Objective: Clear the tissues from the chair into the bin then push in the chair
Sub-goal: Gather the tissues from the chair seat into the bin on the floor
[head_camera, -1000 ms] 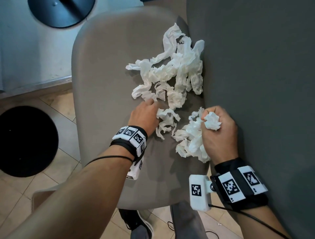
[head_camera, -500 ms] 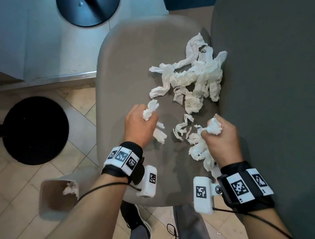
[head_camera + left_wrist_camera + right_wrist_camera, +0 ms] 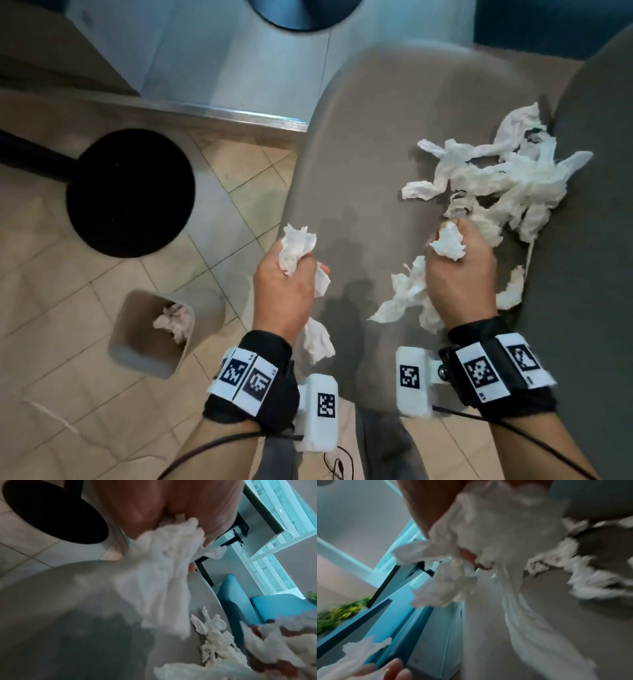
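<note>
A grey chair seat carries a heap of crumpled white tissues against its backrest. My left hand grips a wad of tissue over the seat's left edge, with strips hanging below the fist. In the left wrist view the same wad trails from the palm. My right hand grips another bunch of tissues above the seat, near the heap. The right wrist view shows that bunch spilling from the fist. A small grey bin stands on the floor to the left, holding a tissue.
A black round table base lies on the tiled floor beyond the bin. A metal threshold strip runs behind it. A second dark round base sits at the top. My legs and a shoe are below the seat's front edge.
Both hands have lifted tissue bunches off the seat. The left hand has swung left, toward the seat's edge and the bin. The head view has panned left, bringing the whole bin into view.
</note>
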